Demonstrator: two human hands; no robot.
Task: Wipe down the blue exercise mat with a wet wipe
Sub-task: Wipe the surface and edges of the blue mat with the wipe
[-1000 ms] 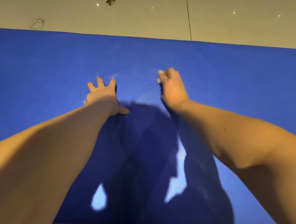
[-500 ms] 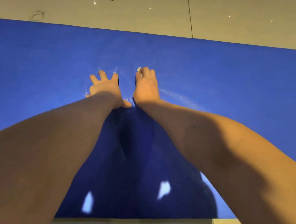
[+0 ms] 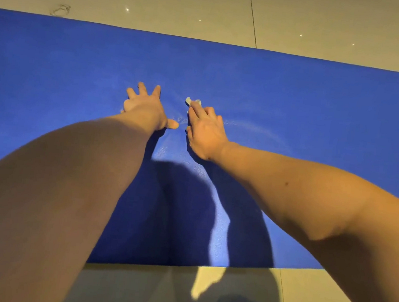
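Our left hand (image 3: 144, 105) lies flat, fingers spread, on the blue mat (image 3: 321, 109); right hand (image 3: 205, 131) presses the wet wipe (image 3: 193, 101) down with straight fingers.

No word, label, brand or number could be read anywhere before me, neither on the flat blue foam exercise mat (image 3: 297, 99) under my hands nor on the beige tiled floor (image 3: 208, 9) around it.
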